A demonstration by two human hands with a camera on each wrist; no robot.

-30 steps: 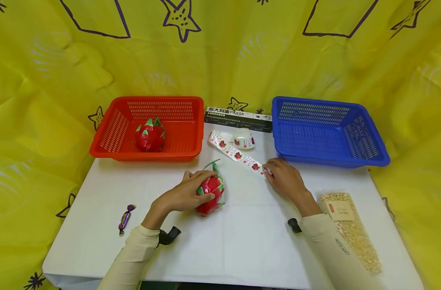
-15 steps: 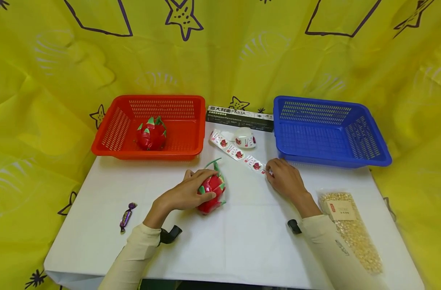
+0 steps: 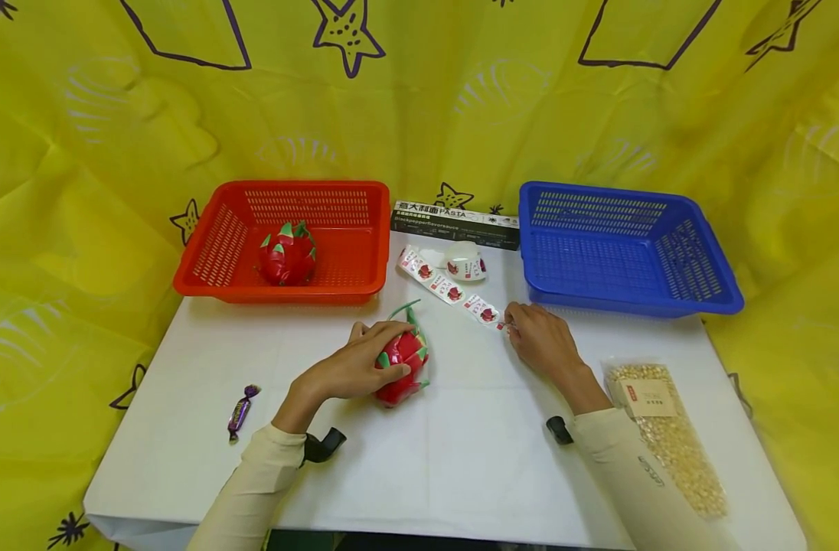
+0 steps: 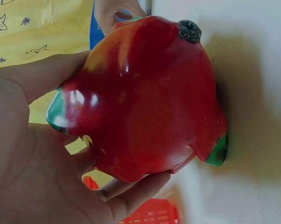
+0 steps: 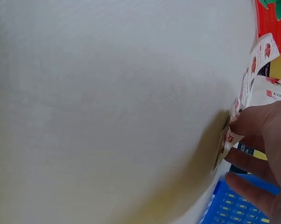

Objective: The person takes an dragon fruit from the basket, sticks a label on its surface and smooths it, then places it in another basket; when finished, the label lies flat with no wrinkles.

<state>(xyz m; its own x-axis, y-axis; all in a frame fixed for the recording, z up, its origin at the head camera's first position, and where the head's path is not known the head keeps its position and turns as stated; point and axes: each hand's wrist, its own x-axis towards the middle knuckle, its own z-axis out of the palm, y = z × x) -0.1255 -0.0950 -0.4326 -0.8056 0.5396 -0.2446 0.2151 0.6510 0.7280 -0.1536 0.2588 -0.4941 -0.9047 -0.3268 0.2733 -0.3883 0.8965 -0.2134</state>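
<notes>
A red dragon fruit [image 3: 400, 360] with green scale tips lies on the white table, and my left hand [image 3: 356, 363] grips it from its left side. The left wrist view shows the thumb and fingers curled round the glossy dragon fruit [image 4: 145, 102], its dark stem end facing the camera. To the right, my right hand [image 3: 545, 340] pinches the near end of a sticker strip [image 3: 447, 290] printed with dragon fruit pictures. In the right wrist view the sticker at the end [image 5: 231, 136] bends up between thumb and fingers. The strip runs back to its roll [image 3: 465, 262].
A red basket [image 3: 282, 295] at back left holds another dragon fruit [image 3: 288, 256]. A blue basket [image 3: 633, 298] stands at back right, with a pasta box [image 3: 454, 226] between them. A purple-wrapped candy [image 3: 240, 413] lies left; a bag of yellow grains [image 3: 667, 436] lies right.
The right fingers draw in slightly at the end of the sticker strip. The left hand and the dragon fruit stay in place.
</notes>
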